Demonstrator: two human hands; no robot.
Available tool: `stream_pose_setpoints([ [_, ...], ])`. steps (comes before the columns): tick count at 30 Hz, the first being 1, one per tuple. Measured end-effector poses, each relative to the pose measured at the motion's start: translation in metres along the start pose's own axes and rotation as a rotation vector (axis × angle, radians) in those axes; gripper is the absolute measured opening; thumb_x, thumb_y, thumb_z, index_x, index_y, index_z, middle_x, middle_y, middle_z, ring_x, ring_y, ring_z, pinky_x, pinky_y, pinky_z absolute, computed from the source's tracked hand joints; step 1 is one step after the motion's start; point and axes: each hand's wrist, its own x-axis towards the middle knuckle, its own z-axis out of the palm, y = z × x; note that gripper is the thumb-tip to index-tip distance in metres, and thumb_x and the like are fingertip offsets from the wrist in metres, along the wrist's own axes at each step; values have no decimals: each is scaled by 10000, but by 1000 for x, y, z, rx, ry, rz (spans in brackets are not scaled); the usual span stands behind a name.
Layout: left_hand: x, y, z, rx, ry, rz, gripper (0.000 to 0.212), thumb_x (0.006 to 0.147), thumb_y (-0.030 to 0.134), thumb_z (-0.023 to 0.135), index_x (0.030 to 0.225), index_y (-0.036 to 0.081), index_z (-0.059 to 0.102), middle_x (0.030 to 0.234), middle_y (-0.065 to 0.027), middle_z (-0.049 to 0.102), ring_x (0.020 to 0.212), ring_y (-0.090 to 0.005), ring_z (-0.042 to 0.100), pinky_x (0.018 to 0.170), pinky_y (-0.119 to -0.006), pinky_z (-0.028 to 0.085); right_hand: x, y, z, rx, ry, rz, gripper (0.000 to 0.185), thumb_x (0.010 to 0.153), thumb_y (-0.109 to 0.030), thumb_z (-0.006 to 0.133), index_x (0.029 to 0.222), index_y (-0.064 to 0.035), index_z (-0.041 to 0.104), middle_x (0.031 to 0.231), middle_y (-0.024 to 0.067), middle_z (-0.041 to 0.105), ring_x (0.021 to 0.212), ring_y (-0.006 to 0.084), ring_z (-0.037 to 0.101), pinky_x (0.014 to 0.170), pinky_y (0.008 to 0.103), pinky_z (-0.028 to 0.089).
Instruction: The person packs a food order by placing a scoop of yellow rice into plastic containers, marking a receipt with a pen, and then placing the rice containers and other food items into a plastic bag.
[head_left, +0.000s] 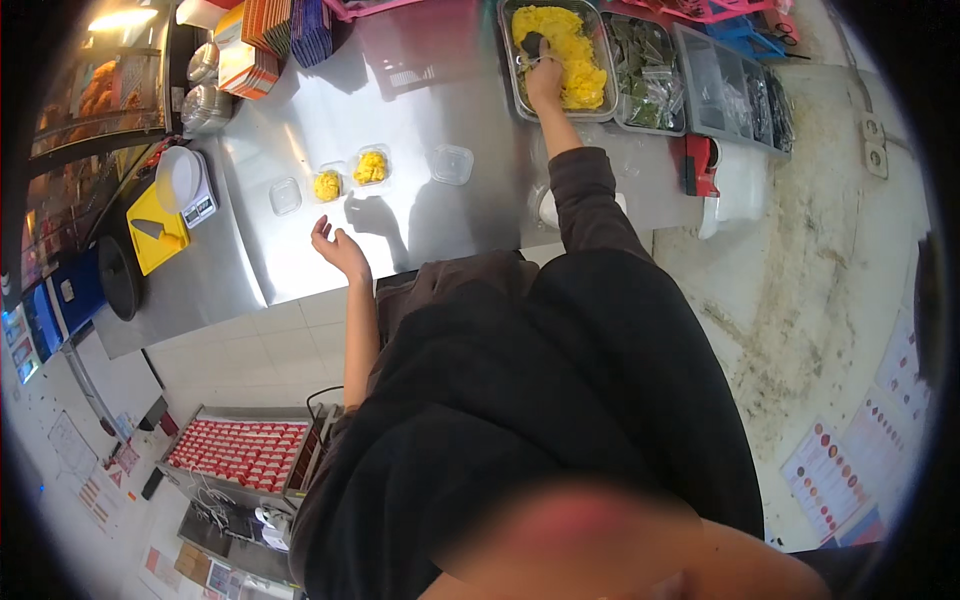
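Observation:
My right hand (545, 78) reaches into a large clear plastic tub of yellow food (584, 71). It is closed around a small black utensil (532, 43), perhaps a scoop, whose working end I cannot make out. Over the steel table's front part, my left hand (341, 249) hovers with nothing in it, fingers loosely curled and apart. Beyond that hand stand two small clear containers, each bearing a clump of yellow food (327, 185) (370, 167). An empty clear container or lid (285, 196) lies to their left, and another (452, 164) to their right.
A tub of green leaves (649, 75) and a grey divided organizer (712, 82) stand right of the yellow food. On the left are a kitchen scale (199, 206) and a knife (148, 227) on a yellow cutting board (154, 259). Stacked boxes (244, 64) and a pink basket (412, 52) sit at the back.

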Motion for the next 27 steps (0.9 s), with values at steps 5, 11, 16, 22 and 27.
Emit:
stream_pose_setpoints([
  [5,-14,-18,-4,7,75,-78,366,844,-12,433,1207,2,482,1246,-145,435,1149,-254,465,945,-383,418,-18,-13,-40,-227,-282,-62,559,787,-40,558,1343,-53,502,1011,281,609,940,437,594,826,461,484],
  [11,-13,-8,5,-22,121,-95,355,846,-10,417,1193,-7,490,1238,-148,478,1142,-255,482,961,-387,408,-3,14,-84,-251,-818,-152,564,775,-101,556,1336,-147,527,995,277,617,941,436,610,828,470,489],
  [16,-8,19,43,-115,-6,-47,338,851,-8,421,1181,-8,497,1214,-141,504,1142,-246,484,955,-378,419,48,124,-74,381,-1241,326,402,927,-175,515,1323,-109,527,789,70,624,605,140,538,534,265,438],
  [22,-17,-8,12,-100,88,-49,322,847,-13,429,1158,-7,511,1175,-140,540,1116,-244,505,954,-374,413,46,52,-119,627,-1239,636,274,996,-213,459,1219,-73,533,823,-30,544,473,16,322,386,183,233],
  [27,-5,-35,3,-119,157,-76,299,841,-16,439,1125,-6,532,1132,-134,569,1082,-241,527,945,-373,403,23,-1,-159,781,-1179,598,224,1001,-232,462,1150,-83,536,814,-44,536,480,11,317,409,160,230],
])
